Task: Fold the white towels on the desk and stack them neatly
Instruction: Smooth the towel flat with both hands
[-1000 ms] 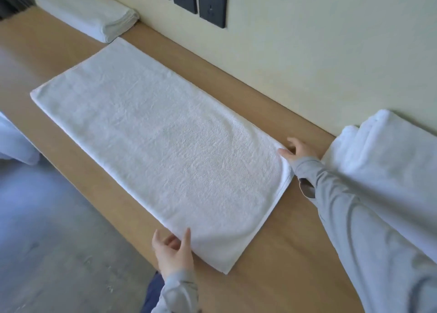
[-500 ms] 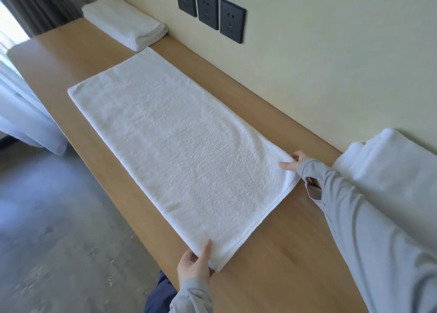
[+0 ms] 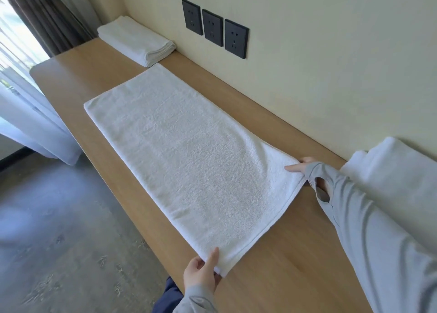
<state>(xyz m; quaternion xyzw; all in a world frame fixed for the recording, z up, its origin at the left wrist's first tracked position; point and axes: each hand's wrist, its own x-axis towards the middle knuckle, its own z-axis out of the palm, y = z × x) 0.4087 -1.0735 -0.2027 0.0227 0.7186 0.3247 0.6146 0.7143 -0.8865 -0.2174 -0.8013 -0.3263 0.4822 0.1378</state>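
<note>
Since one second ago both hands have shifted onto corners of the white rectangular terry towel (image 3: 189, 161) lying flat along the light wooden desk (image 3: 283, 253); left hand (image 3: 201, 275) pinches the front corner, right hand (image 3: 305, 168) the wall-side corner, slightly lifted. I judge it light, limp, not slippery; hold by corners; folded white towel stack (image 3: 137, 40) just beyond its far end, unfolded white heap (image 3: 390, 170) at right, neither obstructing.

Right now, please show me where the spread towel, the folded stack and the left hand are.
spread towel (image 3: 189, 166): head view, middle of its flat top.
folded stack (image 3: 136, 40): head view, top of the uppermost towel.
left hand (image 3: 202, 273): head view, back of the hand pinching the towel's near corner.
</note>
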